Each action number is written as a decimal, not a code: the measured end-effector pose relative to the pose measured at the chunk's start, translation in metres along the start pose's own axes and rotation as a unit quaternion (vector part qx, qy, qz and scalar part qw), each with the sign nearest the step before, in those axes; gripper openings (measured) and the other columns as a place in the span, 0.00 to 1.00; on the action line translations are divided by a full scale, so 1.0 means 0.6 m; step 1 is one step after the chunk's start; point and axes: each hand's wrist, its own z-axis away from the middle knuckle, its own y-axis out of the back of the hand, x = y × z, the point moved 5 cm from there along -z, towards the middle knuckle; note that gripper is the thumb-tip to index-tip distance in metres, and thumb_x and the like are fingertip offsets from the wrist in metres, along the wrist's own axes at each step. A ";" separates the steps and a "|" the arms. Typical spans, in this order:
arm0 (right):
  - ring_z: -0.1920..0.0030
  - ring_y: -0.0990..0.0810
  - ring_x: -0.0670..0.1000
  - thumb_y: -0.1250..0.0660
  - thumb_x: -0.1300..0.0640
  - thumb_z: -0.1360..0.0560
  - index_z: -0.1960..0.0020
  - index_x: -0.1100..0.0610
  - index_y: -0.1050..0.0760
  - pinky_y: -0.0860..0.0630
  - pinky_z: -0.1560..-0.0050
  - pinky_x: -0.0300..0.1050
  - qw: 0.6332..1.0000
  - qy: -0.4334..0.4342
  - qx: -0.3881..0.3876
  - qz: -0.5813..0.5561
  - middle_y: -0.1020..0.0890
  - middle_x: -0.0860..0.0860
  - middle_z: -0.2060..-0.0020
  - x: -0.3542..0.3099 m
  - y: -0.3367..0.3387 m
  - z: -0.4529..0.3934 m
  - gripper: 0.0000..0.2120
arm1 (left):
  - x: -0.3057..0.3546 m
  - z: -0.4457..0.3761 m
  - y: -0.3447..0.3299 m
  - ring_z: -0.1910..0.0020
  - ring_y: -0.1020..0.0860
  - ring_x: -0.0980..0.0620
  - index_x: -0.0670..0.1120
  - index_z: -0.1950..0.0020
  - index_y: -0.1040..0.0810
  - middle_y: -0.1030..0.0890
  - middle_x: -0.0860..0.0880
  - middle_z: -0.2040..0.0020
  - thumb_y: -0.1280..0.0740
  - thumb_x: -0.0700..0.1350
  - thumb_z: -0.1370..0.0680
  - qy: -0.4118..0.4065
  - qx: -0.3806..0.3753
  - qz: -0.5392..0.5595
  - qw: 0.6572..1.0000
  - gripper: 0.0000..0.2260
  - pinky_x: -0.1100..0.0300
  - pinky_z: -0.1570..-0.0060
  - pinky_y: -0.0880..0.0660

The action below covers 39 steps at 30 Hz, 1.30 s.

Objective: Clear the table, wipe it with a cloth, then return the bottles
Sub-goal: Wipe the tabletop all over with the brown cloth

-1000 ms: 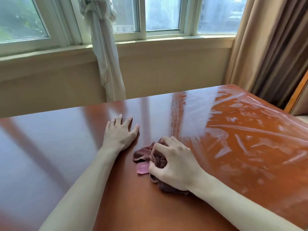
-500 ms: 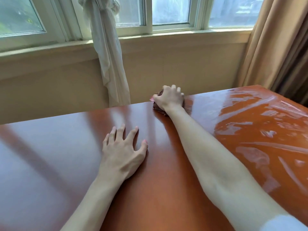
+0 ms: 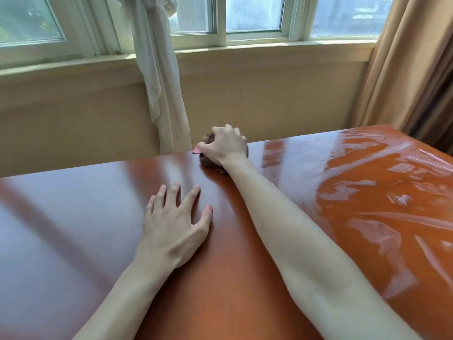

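Note:
My right hand (image 3: 224,146) grips a bunched dark brown cloth (image 3: 207,161) with a pink tag, pressed onto the glossy reddish-brown table (image 3: 73,217) at its far edge. My right arm stretches across the tabletop. My left hand (image 3: 174,224) rests flat on the table nearer to me, fingers spread. Most of the cloth is hidden under my right hand. No bottles are in view.
The right part of the table (image 3: 380,192) carries shiny wrinkled film or wet streaks. Behind the far edge is a beige wall and window sill (image 3: 245,49). A white curtain (image 3: 159,89) hangs at the middle and a tan curtain (image 3: 404,69) at the right.
My right hand pushed the cloth from near my body to the far edge of the table, then shifted slightly. My left hand stayed flat on the table.

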 end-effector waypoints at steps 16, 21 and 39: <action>0.50 0.23 0.51 0.34 0.36 0.32 0.53 0.49 0.21 0.25 0.51 0.49 0.973 0.196 -0.108 -0.056 0.23 0.47 0.56 0.010 0.015 0.012 0.18 | -0.003 -0.005 0.000 0.19 0.50 0.48 0.63 0.21 0.41 0.43 0.50 0.19 0.54 0.70 0.27 -0.003 0.018 0.004 1.000 0.35 0.50 0.21 0.52; 0.40 0.24 0.58 0.32 0.27 0.31 0.49 0.48 0.20 0.25 0.43 0.53 0.992 -0.112 0.039 0.051 0.22 0.53 0.48 0.237 0.116 -0.010 0.26 | 0.000 -0.001 0.001 0.19 0.50 0.47 0.62 0.21 0.40 0.44 0.49 0.19 0.53 0.69 0.27 0.005 0.012 0.015 1.000 0.33 0.50 0.22 0.53; 0.40 0.24 0.60 0.31 0.25 0.33 0.49 0.50 0.21 0.27 0.43 0.53 0.997 -0.054 0.020 0.047 0.21 0.54 0.47 0.144 0.069 0.003 0.29 | -0.001 -0.004 0.003 0.20 0.45 0.43 0.59 0.24 0.34 0.39 0.46 0.20 0.49 0.67 0.28 -0.002 0.030 0.055 0.998 0.33 0.48 0.22 0.50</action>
